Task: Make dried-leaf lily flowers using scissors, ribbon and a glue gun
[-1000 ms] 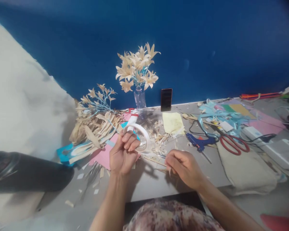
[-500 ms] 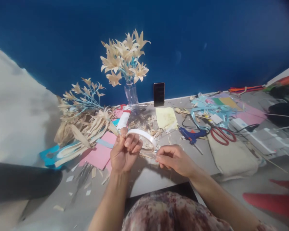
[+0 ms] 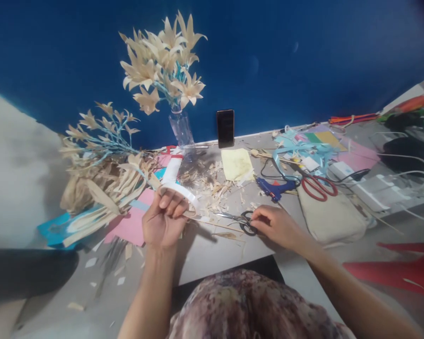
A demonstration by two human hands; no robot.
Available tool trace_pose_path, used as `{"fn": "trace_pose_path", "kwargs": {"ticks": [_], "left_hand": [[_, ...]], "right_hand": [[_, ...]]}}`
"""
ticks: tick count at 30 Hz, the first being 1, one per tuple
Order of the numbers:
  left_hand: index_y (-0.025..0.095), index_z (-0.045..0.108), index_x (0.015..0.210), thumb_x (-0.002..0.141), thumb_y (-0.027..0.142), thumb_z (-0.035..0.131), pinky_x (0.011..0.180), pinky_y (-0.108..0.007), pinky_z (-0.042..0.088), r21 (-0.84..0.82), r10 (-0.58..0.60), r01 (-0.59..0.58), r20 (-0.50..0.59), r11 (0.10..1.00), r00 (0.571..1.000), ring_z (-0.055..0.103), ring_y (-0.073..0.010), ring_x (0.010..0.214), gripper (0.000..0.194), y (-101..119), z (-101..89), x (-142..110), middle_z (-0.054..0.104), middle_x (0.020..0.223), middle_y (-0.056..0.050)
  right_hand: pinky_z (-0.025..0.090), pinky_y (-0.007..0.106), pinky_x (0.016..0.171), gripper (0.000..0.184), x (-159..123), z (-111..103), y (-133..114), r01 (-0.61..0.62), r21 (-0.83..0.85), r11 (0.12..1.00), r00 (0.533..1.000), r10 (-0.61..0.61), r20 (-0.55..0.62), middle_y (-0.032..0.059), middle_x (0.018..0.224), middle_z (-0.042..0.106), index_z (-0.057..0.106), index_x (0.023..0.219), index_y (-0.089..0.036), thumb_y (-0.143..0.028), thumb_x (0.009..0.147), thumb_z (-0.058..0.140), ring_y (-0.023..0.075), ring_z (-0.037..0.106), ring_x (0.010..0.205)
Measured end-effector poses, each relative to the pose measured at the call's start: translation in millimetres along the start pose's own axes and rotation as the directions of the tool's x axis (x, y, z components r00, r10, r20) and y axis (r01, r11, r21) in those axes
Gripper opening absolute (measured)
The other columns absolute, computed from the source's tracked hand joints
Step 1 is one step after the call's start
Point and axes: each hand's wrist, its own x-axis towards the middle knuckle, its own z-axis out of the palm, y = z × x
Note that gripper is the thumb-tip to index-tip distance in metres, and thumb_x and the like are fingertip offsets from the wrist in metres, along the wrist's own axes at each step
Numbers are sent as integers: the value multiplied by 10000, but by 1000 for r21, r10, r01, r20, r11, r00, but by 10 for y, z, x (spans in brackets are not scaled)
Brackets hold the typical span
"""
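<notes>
My left hand [image 3: 165, 221] is closed, fingers curled through a roll of white tape [image 3: 189, 194]. A husk flower [image 3: 137, 163] with a pale blue stem sticks out past its fingertips, and the grip on the stem is partly hidden. To the right, my right hand [image 3: 273, 225] pinches the black handle of a pair of scissors [image 3: 246, 223]. Their blades point left, low over the table, toward the tape. A thin stick [image 3: 215, 226] lies between the two hands.
A clear bottle [image 3: 181, 129] with husk flowers [image 3: 162, 61] stands at the back beside a leaning phone [image 3: 225, 128]. Husk strips [image 3: 109, 197] and pink paper [image 3: 132, 223] lie left. A blue glue gun [image 3: 275, 188], red-handled scissors [image 3: 318, 187] and power strip [image 3: 363, 188] lie right.
My right hand has moved from close by the tape roll to the right and now has the black-handled scissors. My left hand still holds the tape. The view has shifted slightly.
</notes>
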Motion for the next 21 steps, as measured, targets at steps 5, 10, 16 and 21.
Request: {"fn": "trace_pose_path", "kwargs": {"ticks": [5, 10, 16, 21], "left_hand": [[164, 513, 809, 990, 129, 456, 438, -174, 357, -9, -40, 40, 1, 999, 999, 401, -56, 455, 193, -52, -64, 13, 482, 600, 57], [154, 524, 842, 1011, 139, 406, 447, -173, 371, -2, -55, 55, 26, 998, 998, 412, -56, 463, 207, -60, -66, 40, 495, 609, 54], [152, 516, 850, 1019, 144, 386, 464, -177, 385, -2, -59, 60, 44, 998, 997, 427, -58, 479, 214, -29, -102, 38, 508, 624, 49], [160, 508, 851, 1033, 158, 348, 466, -173, 383, -18, -64, 65, 49, 998, 997, 417, -58, 476, 242, 1, -134, 22, 494, 625, 50]], "right_hand": [[416, 304, 731, 103, 44, 100, -4, 40, -237, 971, 997, -56, -60, 60, 871, 688, 673, 929, -192, -261, 924, 598, 203, 617, 805], [403, 287, 699, 107, 149, 144, -74, 90, -257, 962, 996, -91, 5, 61, 921, 689, 697, 883, -208, -314, 871, 697, 207, 627, 845], [427, 271, 636, 179, 191, 94, -22, -67, 285, 956, 980, 116, -159, 1, 699, 645, 638, 755, -199, -276, 910, 592, 156, 590, 662], [405, 257, 538, 236, 164, -132, 25, -56, 598, 799, 924, 268, -272, -17, 595, 589, 615, 732, -191, -381, 868, 649, 124, 516, 530]]}}
